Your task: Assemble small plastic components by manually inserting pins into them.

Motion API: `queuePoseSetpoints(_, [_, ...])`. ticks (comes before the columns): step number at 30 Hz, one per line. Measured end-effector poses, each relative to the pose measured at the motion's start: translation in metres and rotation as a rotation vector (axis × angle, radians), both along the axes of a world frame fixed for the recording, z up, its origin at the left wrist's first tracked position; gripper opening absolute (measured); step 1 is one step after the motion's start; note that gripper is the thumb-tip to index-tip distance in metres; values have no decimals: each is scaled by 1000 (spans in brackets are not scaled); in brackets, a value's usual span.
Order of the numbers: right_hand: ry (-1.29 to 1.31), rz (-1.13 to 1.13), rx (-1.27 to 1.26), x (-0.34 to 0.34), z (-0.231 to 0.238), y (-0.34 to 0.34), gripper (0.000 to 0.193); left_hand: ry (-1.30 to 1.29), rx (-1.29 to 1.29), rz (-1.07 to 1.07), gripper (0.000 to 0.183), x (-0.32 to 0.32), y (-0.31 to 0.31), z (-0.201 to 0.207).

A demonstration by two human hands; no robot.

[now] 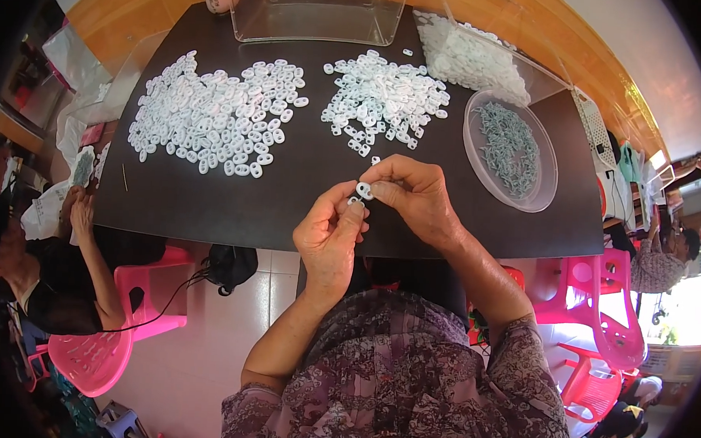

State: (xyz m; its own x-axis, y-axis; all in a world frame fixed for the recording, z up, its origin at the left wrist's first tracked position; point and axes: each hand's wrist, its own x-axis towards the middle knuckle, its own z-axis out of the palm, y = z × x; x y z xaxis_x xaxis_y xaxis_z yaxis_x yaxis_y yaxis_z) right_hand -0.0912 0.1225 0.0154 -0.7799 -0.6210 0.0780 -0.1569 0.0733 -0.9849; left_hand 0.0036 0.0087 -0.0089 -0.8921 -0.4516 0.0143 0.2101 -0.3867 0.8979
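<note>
My left hand (330, 238) and my right hand (417, 197) meet above the near edge of the dark table. Between my right thumb and forefinger is a white oval plastic piece with two holes (364, 190). Just below it, my left thumb and fingers pinch another small white piece (354, 201), mostly covered by the fingertips. The two pieces are close together; whether they are joined I cannot tell. One small white piece (376, 161) lies on the table beyond my fingers. Farther back are a pile of smaller white pieces (384, 98) and, to the left, a wide pile of white ovals (213, 117).
A round clear tray (549, 186) of small grey-green metal parts (509, 148) stands at right. Behind it lies a clear bag of white pieces (474, 59). A clear box (316, 39) is at the back. Another person (54, 275) sits at left; pink chairs (600, 299) flank the table.
</note>
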Motion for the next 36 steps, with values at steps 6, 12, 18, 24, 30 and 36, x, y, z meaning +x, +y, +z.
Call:
queuePoseSetpoints(6, [-190,27,-20,-2,3,0,11,10,-30,17,23,0,-2,-2])
queuePoseSetpoints(12, [-97,3,13,3,4,-3,11,-6,-23,30,23,0,-4,-4])
queuePoseSetpoints(18, [-2,-6,38,6,4,-3,10,4,3,27,23,0,-3,-6])
queuePoseSetpoints(24, [30,-26,-18,8,-1,-4,9,24,25,3,23,2,-5,-4])
queuePoseSetpoints(30, [36,-32,-5,12,1,-5,9,26,12,41,24,2,-4,-3])
queuePoseSetpoints(36, [61,-44,2,15,0,-7,9,29,33,-16,26,3,-4,-6])
